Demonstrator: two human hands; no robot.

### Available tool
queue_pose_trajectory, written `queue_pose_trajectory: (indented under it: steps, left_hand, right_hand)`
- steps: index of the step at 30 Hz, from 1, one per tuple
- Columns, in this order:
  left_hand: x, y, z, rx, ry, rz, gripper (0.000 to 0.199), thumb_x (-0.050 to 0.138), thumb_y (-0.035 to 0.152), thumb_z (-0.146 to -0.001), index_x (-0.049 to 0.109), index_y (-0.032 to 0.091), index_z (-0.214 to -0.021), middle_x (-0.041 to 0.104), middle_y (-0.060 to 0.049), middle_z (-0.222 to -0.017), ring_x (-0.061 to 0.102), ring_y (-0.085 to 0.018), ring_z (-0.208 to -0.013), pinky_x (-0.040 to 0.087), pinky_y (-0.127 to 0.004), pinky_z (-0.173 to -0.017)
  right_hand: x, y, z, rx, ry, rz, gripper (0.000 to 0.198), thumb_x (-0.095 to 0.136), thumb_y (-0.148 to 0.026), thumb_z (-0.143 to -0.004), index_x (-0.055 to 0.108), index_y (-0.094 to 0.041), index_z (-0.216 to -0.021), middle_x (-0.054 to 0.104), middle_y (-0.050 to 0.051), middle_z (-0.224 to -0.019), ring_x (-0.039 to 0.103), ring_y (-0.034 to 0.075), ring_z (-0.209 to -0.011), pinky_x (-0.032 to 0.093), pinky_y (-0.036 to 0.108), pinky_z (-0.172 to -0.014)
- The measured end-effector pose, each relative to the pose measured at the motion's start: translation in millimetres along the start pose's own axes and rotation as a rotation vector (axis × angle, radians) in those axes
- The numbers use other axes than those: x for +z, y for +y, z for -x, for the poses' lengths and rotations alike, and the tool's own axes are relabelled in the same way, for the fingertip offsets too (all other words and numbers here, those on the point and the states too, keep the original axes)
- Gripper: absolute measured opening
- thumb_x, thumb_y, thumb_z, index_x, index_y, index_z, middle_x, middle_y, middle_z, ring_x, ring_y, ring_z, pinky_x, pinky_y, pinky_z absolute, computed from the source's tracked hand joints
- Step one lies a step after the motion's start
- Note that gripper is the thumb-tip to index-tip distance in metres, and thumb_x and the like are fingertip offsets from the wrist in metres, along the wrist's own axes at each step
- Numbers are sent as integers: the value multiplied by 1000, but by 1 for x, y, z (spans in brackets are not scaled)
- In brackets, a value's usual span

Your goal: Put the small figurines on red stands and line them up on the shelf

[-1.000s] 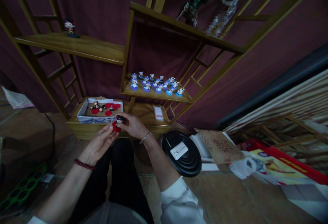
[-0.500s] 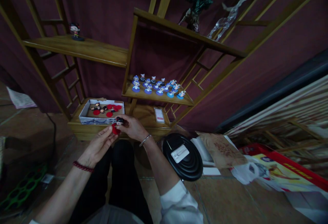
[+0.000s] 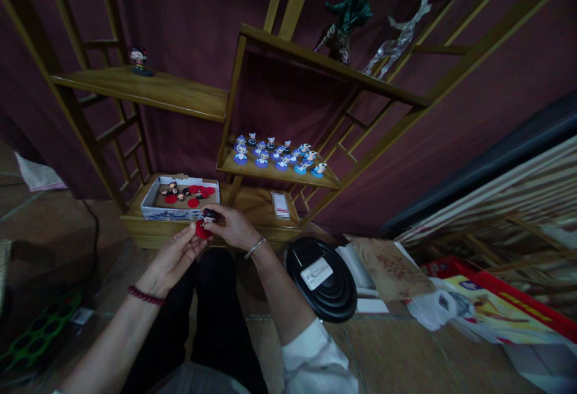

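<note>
My left hand (image 3: 177,256) pinches a red round base (image 3: 203,230) between thumb and fingers. In my right hand (image 3: 232,226) is a small black-haired figurine (image 3: 209,216), held against that base; whether the two are joined I cannot tell. Just beyond my hands, an open cardboard box (image 3: 157,212) on the low wooden shelf holds several similar figurines (image 3: 183,195) lying down and loose red discs (image 3: 193,203).
Several purple and blue figurines (image 3: 262,159) stand on the middle shelf (image 3: 252,172). One figurine (image 3: 139,60) stands on the upper left shelf. A labelled card (image 3: 280,205) lies right of the box. A black round stool (image 3: 336,298) is on the floor at right.
The view has tilted slightly, so the shelves sit a little lower and further right. My hands keep hold of the figurine and red base in nearly the same pose.
</note>
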State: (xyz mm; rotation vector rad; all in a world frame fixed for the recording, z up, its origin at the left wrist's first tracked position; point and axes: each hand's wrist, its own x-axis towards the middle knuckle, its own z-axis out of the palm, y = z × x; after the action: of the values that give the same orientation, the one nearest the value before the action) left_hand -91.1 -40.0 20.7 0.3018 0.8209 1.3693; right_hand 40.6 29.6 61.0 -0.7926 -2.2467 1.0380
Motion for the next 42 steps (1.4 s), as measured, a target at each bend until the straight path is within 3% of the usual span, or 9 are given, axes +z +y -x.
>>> queue_pose_trajectory:
  steps: [8, 42]
  left_hand:
    - [4, 2, 4, 33, 10, 88, 16, 50, 5, -78, 64, 13, -81, 67, -5, -83, 62, -11, -74, 51, -24, -72]
    - [1, -1, 32, 3, -87, 71, 12, 53, 9, -77, 63, 12, -83, 67, -8, -81, 62, -13, -70, 51, -22, -63]
  right_hand:
    - [2, -6, 0, -2, 51, 95, 34, 54, -17, -74, 52, -19, -108, 60, 2, -98, 55, 12, -87, 42, 24, -79]
    - [15, -37, 25, -16, 106, 223, 33, 54, -16, -73, 52, -21, -106, 60, 1, -97, 55, 14, -89, 42, 26, -80]
